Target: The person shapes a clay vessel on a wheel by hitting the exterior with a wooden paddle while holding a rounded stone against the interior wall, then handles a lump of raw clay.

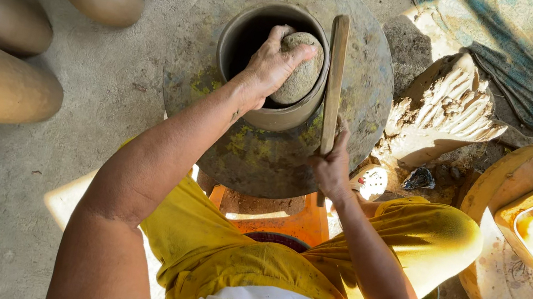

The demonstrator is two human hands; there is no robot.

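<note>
Clay pot (273, 110) sits on the round wheel (218, 90) | left hand (274, 63) fingers wrapped on a round stone (301, 68) inside the rim | right hand (330, 168) fingers gripping a wooden paddle (334, 74) | risk: hitting too hard could dent or crack the soft wall.

Both hands (274, 63) (330, 172) clenched — arms outstretched

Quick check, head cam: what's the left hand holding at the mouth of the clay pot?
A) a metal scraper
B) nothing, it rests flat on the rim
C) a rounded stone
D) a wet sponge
C: the left hand grips a rounded stone just inside the rim of the clay pot, while the right hand holds a flat wooden paddle against the pot's outside.
</note>
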